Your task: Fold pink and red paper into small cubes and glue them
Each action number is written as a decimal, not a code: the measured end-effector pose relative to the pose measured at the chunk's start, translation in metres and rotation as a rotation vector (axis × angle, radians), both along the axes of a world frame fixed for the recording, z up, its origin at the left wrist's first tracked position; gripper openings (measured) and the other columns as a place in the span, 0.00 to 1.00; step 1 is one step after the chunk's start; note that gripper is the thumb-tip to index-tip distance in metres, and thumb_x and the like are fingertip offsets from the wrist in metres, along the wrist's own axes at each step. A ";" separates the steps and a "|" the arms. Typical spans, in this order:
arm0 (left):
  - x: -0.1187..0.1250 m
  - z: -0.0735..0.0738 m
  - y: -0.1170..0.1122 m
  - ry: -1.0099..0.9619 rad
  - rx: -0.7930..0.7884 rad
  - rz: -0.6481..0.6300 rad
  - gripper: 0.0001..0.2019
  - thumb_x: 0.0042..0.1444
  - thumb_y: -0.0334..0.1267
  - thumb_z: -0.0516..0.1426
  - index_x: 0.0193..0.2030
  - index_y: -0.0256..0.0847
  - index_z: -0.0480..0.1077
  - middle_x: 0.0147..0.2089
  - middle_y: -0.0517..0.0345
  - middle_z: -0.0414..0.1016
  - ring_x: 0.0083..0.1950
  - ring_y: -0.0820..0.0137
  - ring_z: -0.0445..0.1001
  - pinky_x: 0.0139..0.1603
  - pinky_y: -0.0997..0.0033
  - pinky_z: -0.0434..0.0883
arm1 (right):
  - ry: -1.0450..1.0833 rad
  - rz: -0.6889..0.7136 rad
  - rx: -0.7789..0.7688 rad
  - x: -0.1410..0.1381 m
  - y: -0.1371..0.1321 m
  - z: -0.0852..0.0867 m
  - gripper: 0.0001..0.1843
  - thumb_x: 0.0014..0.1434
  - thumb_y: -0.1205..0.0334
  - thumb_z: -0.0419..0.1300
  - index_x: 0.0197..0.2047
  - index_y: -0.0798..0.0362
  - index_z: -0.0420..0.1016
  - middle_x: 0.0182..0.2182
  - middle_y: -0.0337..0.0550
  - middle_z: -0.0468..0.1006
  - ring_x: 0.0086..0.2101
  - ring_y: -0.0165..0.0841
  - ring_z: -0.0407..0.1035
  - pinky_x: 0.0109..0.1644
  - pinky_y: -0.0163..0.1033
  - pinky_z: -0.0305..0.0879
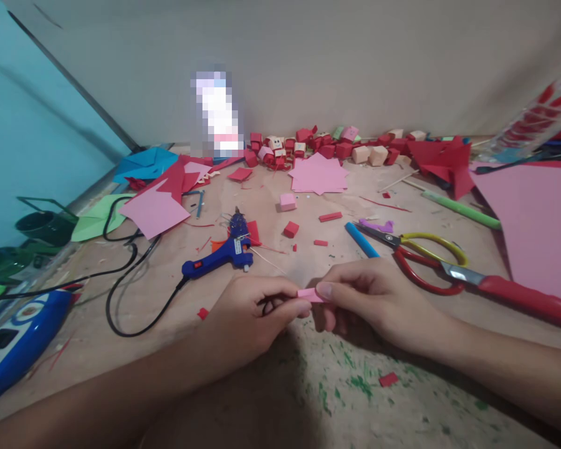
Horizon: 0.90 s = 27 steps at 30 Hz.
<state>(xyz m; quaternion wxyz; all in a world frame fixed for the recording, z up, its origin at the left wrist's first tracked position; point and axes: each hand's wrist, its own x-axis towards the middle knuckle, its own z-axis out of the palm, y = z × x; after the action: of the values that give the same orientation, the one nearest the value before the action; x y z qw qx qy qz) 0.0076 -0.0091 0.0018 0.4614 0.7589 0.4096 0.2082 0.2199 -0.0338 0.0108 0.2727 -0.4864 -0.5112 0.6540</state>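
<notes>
We are holding a small, narrow, pink paper strip (310, 295) just above the near part of the flat, pale-brown table (257, 193), between our two hands. Our left grip (255, 315) is pinching the strip's left end between thumb and finger; our right grip (378, 299) is pinching the right end, the thumb lying over it. The fingers are hiding both ends, so we cannot tell whether these are folded. By judgement, we are handling a very light, thin, matte part, unlikely to slip but creasing readily under pressure; the ends are offering the best hold, using fingertips only. Beyond the hands, a blue plastic glue gun (215, 260) is lying to the left, metal-bladed scissors with yellow and red loops (389, 239) are lying to the right, and a small, red paper cube (290, 229) is resting between them.
</notes>
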 end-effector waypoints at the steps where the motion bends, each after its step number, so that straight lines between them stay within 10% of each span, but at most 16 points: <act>1: 0.000 0.001 0.000 -0.003 -0.064 0.003 0.10 0.63 0.39 0.61 0.34 0.40 0.83 0.25 0.61 0.77 0.24 0.76 0.67 0.25 0.77 0.62 | -0.001 -0.003 0.017 0.000 0.000 0.000 0.21 0.66 0.51 0.61 0.29 0.58 0.80 0.19 0.38 0.71 0.18 0.23 0.59 0.19 0.29 0.51; 9: 0.003 0.001 0.001 -0.208 -0.358 0.087 0.08 0.61 0.38 0.61 0.34 0.38 0.80 0.30 0.59 0.80 0.27 0.75 0.71 0.27 0.78 0.69 | -0.105 0.169 0.150 0.004 0.002 0.004 0.20 0.63 0.47 0.65 0.32 0.58 0.83 0.21 0.40 0.73 0.22 0.26 0.60 0.22 0.31 0.53; 20: 0.003 0.004 0.000 -0.210 -0.375 -0.006 0.10 0.65 0.37 0.57 0.34 0.40 0.77 0.31 0.60 0.80 0.29 0.75 0.73 0.31 0.76 0.70 | -0.047 0.122 0.035 0.004 0.002 0.001 0.21 0.64 0.45 0.64 0.34 0.57 0.81 0.20 0.36 0.70 0.18 0.24 0.57 0.19 0.31 0.49; 27: 0.004 0.005 0.000 -0.171 -0.323 0.012 0.07 0.63 0.39 0.59 0.35 0.41 0.77 0.29 0.62 0.77 0.27 0.75 0.71 0.26 0.78 0.66 | -0.196 0.168 0.241 0.003 -0.002 0.000 0.19 0.66 0.48 0.62 0.34 0.56 0.81 0.23 0.41 0.76 0.24 0.28 0.65 0.28 0.34 0.59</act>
<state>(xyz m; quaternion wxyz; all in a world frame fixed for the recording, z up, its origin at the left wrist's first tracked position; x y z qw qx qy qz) 0.0119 -0.0096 0.0073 0.6092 0.6518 0.4016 0.2065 0.2229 -0.0357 0.0105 0.2222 -0.4671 -0.6491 0.5578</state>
